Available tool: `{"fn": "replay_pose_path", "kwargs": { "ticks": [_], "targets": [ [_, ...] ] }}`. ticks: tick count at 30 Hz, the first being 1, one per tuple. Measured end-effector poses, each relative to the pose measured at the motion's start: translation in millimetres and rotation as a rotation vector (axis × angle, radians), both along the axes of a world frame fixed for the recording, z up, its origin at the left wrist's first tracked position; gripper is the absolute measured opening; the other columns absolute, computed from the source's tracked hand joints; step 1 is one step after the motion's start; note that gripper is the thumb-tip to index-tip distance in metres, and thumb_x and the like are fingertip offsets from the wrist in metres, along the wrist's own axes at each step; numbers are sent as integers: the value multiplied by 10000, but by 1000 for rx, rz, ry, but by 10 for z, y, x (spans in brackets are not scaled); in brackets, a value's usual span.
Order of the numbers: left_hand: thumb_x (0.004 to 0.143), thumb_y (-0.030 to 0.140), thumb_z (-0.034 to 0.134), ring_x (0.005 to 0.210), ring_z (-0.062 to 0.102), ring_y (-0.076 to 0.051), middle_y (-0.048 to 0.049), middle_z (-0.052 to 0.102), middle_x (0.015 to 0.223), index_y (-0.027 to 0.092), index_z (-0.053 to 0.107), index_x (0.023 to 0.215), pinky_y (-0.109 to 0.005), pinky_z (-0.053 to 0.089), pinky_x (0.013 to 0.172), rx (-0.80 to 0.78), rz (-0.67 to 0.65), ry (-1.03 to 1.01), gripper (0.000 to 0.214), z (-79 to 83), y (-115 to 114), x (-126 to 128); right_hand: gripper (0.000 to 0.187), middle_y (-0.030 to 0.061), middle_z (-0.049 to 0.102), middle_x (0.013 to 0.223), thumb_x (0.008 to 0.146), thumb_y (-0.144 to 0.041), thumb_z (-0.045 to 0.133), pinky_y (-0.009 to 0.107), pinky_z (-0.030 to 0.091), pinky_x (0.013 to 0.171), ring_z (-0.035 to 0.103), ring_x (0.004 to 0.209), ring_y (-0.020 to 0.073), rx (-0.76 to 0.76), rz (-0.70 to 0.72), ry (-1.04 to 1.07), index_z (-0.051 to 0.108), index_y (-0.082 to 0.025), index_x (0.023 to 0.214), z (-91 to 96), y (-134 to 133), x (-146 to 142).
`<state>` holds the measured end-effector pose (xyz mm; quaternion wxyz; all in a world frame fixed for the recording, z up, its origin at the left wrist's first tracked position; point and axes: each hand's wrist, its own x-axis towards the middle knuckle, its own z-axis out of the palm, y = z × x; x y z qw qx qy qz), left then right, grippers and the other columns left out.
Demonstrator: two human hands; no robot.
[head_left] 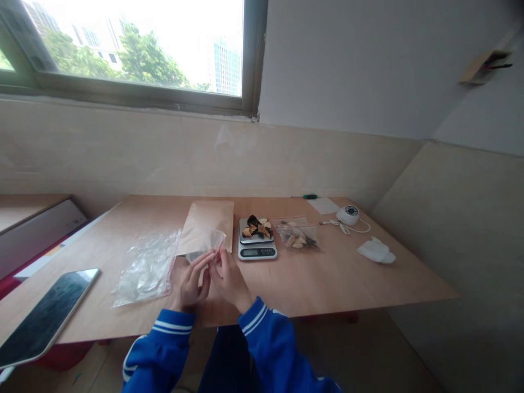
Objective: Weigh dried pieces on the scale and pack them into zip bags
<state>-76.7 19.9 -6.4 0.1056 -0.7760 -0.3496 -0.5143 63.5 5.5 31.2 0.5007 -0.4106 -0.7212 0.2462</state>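
My left hand (193, 281) and my right hand (228, 278) meet over the table's front middle, both pinching a small clear zip bag (213, 243) with a red seal strip. The bag's mouth points up and away from me. Just beyond it lies a brown paper envelope (208, 225). To the right stands a small digital scale (256, 244) with dried dark and tan pieces (257, 226) piled on its pan. Both sleeves are blue with white stripes.
A stack of clear zip bags (145, 268) lies left of my hands. A filled clear bag (297, 236) sits right of the scale. Farther right are a round white device with a cable (347, 215), a crumpled white tissue (376, 251) and white paper (323, 205). A phone (45, 315) lies front left.
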Motion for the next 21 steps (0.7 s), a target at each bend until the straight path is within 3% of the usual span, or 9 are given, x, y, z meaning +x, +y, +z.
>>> {"fn": "replay_pose_path", "kwargs": {
  "ticks": [3,6,12,17,21],
  "targets": [
    [846,120,427,1149,564,-238,-124,593,1240,198,470,1299,-391,494,912,-24,9,-16,461,69,-39,18,253,81,631,1001,954,-274,356,346,487,829,600,933,203,-32,38,84,538,-204,1115,26,61,-41],
    [839,148,488,1136,573,-242,-112,593,1249,215,487,1294,-373,491,898,10,74,19,460,91,-15,35,238,69,649,999,951,-277,364,335,484,840,616,941,200,-60,33,137,566,-220,1064,26,96,29],
    [823,212,593,881,657,-178,-52,701,1044,253,601,1126,-291,470,774,99,205,138,306,64,52,38,126,29,670,868,927,-322,431,278,503,648,665,769,180,-195,112,245,481,-224,990,10,70,74],
    [825,196,573,687,623,-158,-16,683,751,231,626,856,-298,457,680,109,281,-31,71,-97,108,-53,92,11,669,782,912,-299,453,273,489,634,669,742,189,-177,60,121,507,-228,891,-5,112,191],
    [840,205,541,765,609,-184,-35,659,777,209,592,900,-355,467,767,69,343,-247,78,-180,135,-117,178,18,671,725,909,-366,456,279,503,613,668,689,188,-234,-97,162,538,-209,892,-25,212,564]
  ]
}}
